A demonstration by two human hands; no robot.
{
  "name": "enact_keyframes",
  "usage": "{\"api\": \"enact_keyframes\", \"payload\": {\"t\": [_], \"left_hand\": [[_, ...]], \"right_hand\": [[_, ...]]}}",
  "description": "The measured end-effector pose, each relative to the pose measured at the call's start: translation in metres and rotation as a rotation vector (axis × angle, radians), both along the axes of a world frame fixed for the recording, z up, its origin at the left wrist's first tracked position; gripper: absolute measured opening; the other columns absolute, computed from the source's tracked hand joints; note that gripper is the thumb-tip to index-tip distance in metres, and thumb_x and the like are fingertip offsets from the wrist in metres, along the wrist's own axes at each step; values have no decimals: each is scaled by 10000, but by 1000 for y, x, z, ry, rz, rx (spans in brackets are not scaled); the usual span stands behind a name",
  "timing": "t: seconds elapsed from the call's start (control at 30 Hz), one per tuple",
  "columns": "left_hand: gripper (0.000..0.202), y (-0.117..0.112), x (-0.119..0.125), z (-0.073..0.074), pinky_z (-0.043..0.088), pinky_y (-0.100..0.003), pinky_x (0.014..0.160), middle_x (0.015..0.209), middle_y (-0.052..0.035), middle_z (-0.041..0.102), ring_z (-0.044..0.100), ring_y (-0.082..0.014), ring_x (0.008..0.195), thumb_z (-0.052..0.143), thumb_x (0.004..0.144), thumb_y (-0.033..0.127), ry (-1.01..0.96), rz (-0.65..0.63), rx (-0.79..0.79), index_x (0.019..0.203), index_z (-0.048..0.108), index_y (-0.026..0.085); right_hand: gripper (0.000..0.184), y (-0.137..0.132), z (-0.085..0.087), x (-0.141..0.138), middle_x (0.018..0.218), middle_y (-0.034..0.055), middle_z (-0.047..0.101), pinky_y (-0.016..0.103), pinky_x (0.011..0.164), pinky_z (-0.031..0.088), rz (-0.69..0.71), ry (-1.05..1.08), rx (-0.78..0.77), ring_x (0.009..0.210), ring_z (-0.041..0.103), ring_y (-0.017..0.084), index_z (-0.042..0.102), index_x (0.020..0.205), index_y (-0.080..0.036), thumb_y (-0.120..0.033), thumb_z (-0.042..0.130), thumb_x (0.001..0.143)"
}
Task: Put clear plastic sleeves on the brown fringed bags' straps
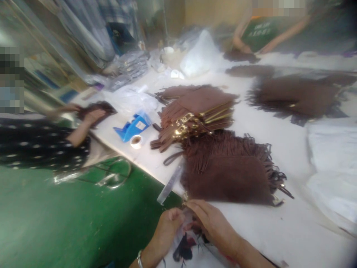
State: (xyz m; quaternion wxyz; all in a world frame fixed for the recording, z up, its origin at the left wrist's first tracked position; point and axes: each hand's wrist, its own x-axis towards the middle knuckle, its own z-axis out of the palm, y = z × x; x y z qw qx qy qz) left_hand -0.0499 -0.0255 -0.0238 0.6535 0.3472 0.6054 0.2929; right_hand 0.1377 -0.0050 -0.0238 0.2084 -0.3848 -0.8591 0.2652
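Observation:
At the table's near edge, my left hand is closed, thumb and fingers pinching what looks like thin clear plastic. Close beside it, my right hand curls its fingers downward by a gold clasp; what lies under them is hidden. Just beyond both hands, a dark brown fringed suede bag lies flat, its fringe spread to the far and right sides. A thin strap loop sticks out on its left. A clear plastic strip hangs over the table edge.
Stacked brown fringed bags with gold chains lie behind. A blue tape dispenser and a tape roll stand left. More brown bags lie right, near white sheeting. Co-workers' hands handle brown pieces at left and far right.

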Motion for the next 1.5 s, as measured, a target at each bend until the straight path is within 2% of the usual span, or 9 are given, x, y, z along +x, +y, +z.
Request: {"api": "enact_keyframes", "payload": {"t": [0.1, 0.2, 0.33, 0.67, 0.8, 0.97, 1.2, 1.33, 1.5], "left_hand": [[179, -2, -12, 6, 344, -243, 605, 666, 14, 572, 504, -143, 645, 584, 802, 308, 205, -130, 132, 709, 609, 158], [189, -5, -17, 7, 339, -250, 624, 679, 17, 584, 513, -154, 667, 533, 828, 296, 303, -175, 134, 718, 619, 169], [204, -6, -13, 3, 357, -251, 627, 669, 11, 602, 527, -160, 652, 534, 828, 314, 279, -153, 95, 731, 635, 166], [407, -2, 5, -7, 424, -267, 656, 780, -59, 674, 582, -194, 714, 513, 865, 492, 138, -78, 101, 844, 682, 122], [453, -1, 8, -8, 424, -267, 680, 810, -60, 684, 580, -199, 748, 462, 884, 523, 148, -103, 141, 867, 690, 132], [458, 1, 16, -8, 414, -256, 668, 769, -28, 666, 569, -190, 734, 435, 895, 533, 205, -89, 191, 840, 678, 148], [413, -11, 15, -21, 426, -330, 922, 1103, -97, 690, 608, -258, 1009, 579, 836, 456, 119, -2, 191, 1117, 655, 164], [382, -24, 4, -35, 472, -333, 817, 963, -125, 716, 645, -246, 875, 638, 793, 449, 23, 22, 99, 992, 673, 125], [365, -28, -5, -37, 404, -257, 583, 679, -46, 648, 549, -157, 610, 622, 797, 484, 145, -10, 50, 769, 658, 122]], "right_hand": [[454, -14, -6, -4, 1239, 143, 580, 402, 961, 505, -86, 6, 12, 1113, 573, 241, 493, 1303, -173, -89, 488, 857], [395, -25, -12, -9, 1191, 155, 570, 369, 878, 550, -242, 18, -27, 1052, 600, 239, 530, 1241, -166, -79, 430, 869], [400, -29, -14, -12, 1099, 138, 585, 373, 781, 577, -323, 1, -126, 941, 630, 237, 528, 1218, -172, -55, 355, 877], [294, -33, -7, -9, 1024, 91, 635, 320, 798, 550, -409, 238, -290, 915, 644, 201, 563, 1124, -223, -186, 329, 949], [257, -51, -15, -11, 824, 54, 680, 306, 698, 541, -548, 368, -578, 748, 659, 197, 595, 954, -224, -377, 389, 953], [467, -58, -40, -23, 679, 12, 652, 211, 423, 412, -690, 669, -1057, 464, 560, 116, 595, 917, -174, -623, 514, 818], [515, -44, -55, -38, 438, -47, 557, 172, 345, 299, -789, 821, -1215, 303, 410, 59, 530, 709, -168, -656, 664, 612], [489, -48, -50, -36, 423, -36, 563, 175, 355, 305, -783, 821, -1210, 310, 426, 61, 535, 656, -165, -633, 672, 621], [508, -47, -43, -36, 407, -34, 547, 177, 367, 306, -805, 849, -1212, 315, 418, 56, 565, 635, -155, -653, 665, 627]]}}
